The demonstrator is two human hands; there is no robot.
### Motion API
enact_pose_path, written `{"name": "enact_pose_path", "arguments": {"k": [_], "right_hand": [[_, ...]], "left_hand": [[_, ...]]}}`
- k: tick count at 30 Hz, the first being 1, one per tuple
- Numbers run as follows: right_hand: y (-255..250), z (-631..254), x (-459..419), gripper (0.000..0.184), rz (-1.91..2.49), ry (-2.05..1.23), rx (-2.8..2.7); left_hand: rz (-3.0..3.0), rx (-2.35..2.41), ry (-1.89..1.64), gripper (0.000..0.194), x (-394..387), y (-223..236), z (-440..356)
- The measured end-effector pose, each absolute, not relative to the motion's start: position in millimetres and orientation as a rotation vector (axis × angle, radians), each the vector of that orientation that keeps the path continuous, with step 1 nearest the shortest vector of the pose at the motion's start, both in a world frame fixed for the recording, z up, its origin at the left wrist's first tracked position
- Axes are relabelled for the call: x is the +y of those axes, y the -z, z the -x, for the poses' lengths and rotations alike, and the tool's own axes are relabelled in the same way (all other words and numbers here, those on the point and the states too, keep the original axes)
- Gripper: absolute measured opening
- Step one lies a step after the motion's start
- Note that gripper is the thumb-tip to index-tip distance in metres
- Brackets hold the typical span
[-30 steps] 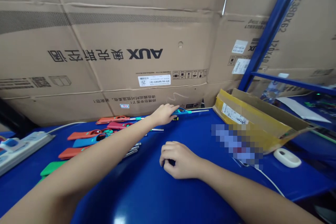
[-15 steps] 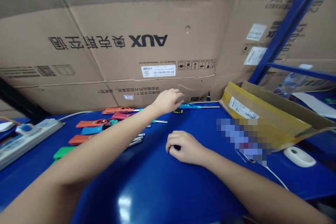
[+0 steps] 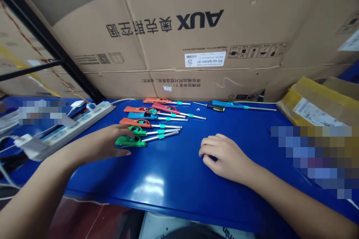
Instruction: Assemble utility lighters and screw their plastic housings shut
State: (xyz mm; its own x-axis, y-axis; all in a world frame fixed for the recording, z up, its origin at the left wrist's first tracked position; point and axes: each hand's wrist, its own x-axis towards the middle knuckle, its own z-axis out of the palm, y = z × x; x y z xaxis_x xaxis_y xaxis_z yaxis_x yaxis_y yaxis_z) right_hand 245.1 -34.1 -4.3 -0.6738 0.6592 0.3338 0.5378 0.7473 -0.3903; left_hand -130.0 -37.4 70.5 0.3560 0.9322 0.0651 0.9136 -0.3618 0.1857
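Note:
My left hand (image 3: 112, 140) is at the nearest green long-neck lighter (image 3: 130, 141), its fingers and thumb spread apart over the handle end. A second green lighter (image 3: 138, 130) lies just behind, partly covered by my fingers. Orange lighters (image 3: 137, 123), a blue one (image 3: 143, 115) and a red one (image 3: 166, 109) lie in a rough row beyond, metal tubes pointing right. My right hand (image 3: 218, 153) rests on the blue table (image 3: 179, 171) with fingers curled in; the gap between thumb and fingers shows nothing held.
At the back lie a black-and-yellow screwdriver (image 3: 215, 108) and another blue lighter (image 3: 228, 104). A white power strip (image 3: 81, 123) with plugs and cables runs along the left. A taped carton (image 3: 311, 104) stands at right. Large cardboard (image 3: 157, 56) walls the back edge.
My left hand has moved from the back middle of the table left and nearer, to the green lighters. My right hand keeps its curled pose. The view has turned left and down.

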Motion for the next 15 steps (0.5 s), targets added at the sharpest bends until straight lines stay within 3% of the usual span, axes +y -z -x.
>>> {"name": "enact_pose_path", "arguments": {"k": [4, 9, 15], "right_hand": [[8.0, -243.9, -36.9, 0.019, 0.908, -0.343, -2.519], [0.2, -246.2, -38.5, 0.024, 0.923, -0.357, -2.479], [-22.6, -257.2, -36.6, 0.053, 0.963, -0.492, -2.651]], "left_hand": [[-2.452, 1.549, -0.159, 0.018, -46.0, -52.4, 140.5], [-2.464, 1.324, -0.197, 0.023, -47.0, -30.0, 113.3], [-2.462, 1.103, -0.363, 0.021, -51.0, -9.6, 20.4]]}}
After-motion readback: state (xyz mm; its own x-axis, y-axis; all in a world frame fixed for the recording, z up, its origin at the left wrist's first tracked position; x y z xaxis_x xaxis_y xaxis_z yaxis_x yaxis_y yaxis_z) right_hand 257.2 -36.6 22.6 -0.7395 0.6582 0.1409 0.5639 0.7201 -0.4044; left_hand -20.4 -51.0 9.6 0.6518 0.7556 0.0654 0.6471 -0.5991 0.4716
